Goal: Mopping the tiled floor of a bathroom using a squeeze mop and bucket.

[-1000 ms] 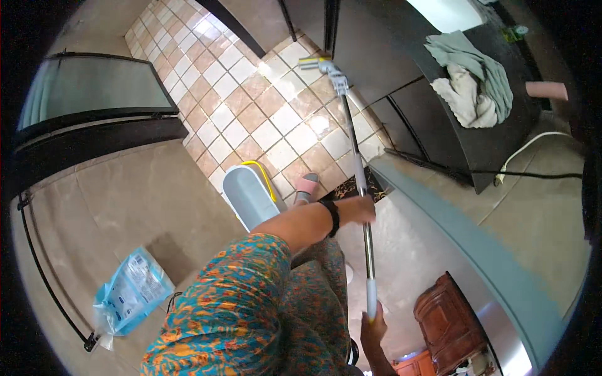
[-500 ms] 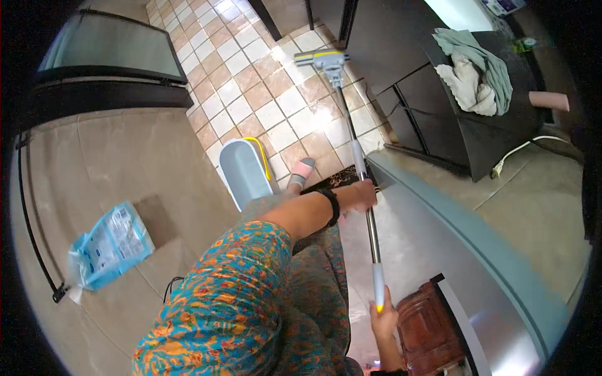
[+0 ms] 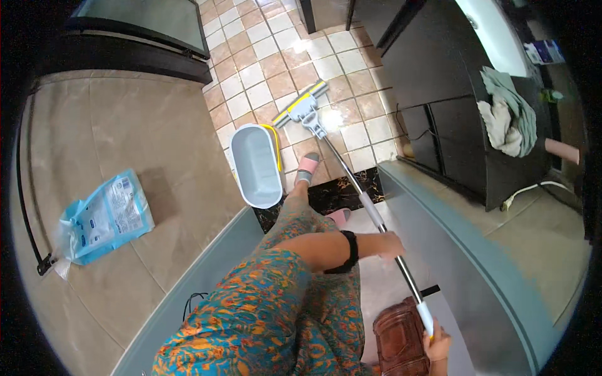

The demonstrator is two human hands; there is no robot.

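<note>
A long sponge mop (image 3: 409, 280) slants across the view, from the lower right up to its grey and yellow head (image 3: 301, 105) on the tiles. My left hand (image 3: 390, 245), with a black band at the wrist, is closed round the middle of the metal pole. Lower down, my right hand (image 3: 437, 344) grips the white and yellow handle end. Just left of the mop head stands an oblong grey bucket (image 3: 257, 166) with a yellow handle, and its visible inside is bare grey. My foot in a pink and grey slipper (image 3: 306, 164) is beside the bucket.
A dark cabinet (image 3: 439, 81) with cloths (image 3: 506, 113) draped on it stands right. A door edge (image 3: 464, 244) runs down the right. A blue and white plastic package (image 3: 106, 216) hangs at left. A dark threshold (image 3: 335, 195) crosses under my legs; a brown carved wooden piece (image 3: 401, 338) is below.
The mop head has come nearer, down and left toward the bucket, and turned at a slant. Both hands have shifted down and right with the pole. The whole view has shifted too.
</note>
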